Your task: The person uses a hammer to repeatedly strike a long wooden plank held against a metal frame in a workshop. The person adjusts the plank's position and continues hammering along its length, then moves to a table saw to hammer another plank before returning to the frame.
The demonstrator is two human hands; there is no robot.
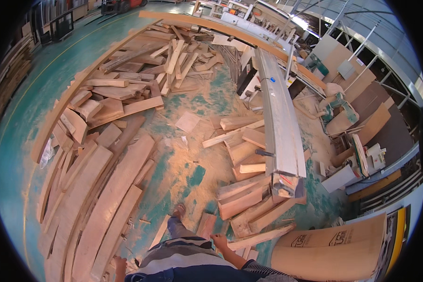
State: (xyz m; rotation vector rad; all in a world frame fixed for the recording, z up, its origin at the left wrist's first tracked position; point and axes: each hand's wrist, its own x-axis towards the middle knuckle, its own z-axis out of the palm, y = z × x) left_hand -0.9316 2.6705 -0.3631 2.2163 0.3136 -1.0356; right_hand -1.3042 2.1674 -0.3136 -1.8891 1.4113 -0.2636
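My left hand hangs low beside my body, close to the lower ends of long planks lying on the floor. Its fingers are too small to make out clearly. My right hand is in front of my striped top with its fingers curled in, and no object shows in it. Just right of that hand lies a pale wooden board. A short reddish board lies on the floor beyond it. One foot in a sandal is stepped forward on the sawdust.
A long grey metal machine table extends away at the right, with stacked offcuts beside it. A large heap of timber fills the far left, bordered by long beams. A big cardboard-brown roll stands at the near right.
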